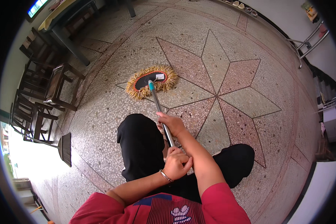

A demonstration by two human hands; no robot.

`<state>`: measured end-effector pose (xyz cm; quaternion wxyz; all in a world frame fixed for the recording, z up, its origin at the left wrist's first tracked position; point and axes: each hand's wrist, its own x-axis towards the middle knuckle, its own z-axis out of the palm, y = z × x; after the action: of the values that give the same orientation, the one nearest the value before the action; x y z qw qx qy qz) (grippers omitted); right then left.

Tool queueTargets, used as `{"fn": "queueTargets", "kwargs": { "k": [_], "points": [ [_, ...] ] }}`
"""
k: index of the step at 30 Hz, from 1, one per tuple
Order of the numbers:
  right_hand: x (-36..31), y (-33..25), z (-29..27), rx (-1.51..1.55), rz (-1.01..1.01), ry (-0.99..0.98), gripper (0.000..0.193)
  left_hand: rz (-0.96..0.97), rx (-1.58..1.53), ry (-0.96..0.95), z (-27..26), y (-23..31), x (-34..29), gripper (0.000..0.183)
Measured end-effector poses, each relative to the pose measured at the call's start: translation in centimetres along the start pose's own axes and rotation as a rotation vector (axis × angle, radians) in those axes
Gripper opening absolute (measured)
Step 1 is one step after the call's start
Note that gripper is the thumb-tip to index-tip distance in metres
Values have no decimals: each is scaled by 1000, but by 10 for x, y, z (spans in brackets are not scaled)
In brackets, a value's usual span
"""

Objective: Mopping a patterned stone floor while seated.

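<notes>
A dust mop point(142, 81) with a shaggy yellow fringe, a dark oval base edged in orange and a small white label lies on the speckled floor ahead of my knees. Its silver pole point(155, 99), with a teal joint at the base, slants back toward me. My right hand point(171, 123) is wrapped round the middle of the visible pole. Closer to my body, my left hand point(177, 163), a bangle on its wrist, is closed round the pole's upper part. My right forearm passes just beside the left hand. The pole's end is hidden.
Dark wooden chairs point(61, 87) and a table point(69, 46) stand along the left. A broom point(65, 149) leans out near the bright doorway. At the far right are a metal rail point(313, 43) and shoes point(241, 6) by the wall. A star pattern point(216, 96) is inlaid in the floor.
</notes>
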<state>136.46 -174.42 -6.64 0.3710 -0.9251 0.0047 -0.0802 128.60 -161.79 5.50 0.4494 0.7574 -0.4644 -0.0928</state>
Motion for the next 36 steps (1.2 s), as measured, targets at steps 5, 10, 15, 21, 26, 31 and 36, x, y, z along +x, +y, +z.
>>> {"fn": "queueTargets", "kwargs": {
  "k": [5, 10, 15, 21, 26, 31, 36],
  "points": [
    [11, 17, -22, 172, 138, 22, 12, 25, -67, 30, 4, -3, 33, 21],
    [-15, 48, -58, 109, 265, 285, 15, 156, -189, -151, 19, -8, 55, 22],
    [-86, 91, -78, -53, 487, 509, 15, 357, -307, -402, 50, -20, 54, 29],
    [-142, 86, -88, -191, 579, 725, 16, 358, -485, -444, 63, -27, 54, 39],
    [-158, 68, -79, -208, 585, 689, 17, 313, -494, -407, 58, -14, 28, 39],
    [-149, 47, -71, -210, 533, 630, 17, 301, -504, -332, 30, 4, 13, 38],
    [-108, 18, -59, -131, 302, 534, 15, 208, -451, -166, -6, 28, -4, 38]
  ]
}}
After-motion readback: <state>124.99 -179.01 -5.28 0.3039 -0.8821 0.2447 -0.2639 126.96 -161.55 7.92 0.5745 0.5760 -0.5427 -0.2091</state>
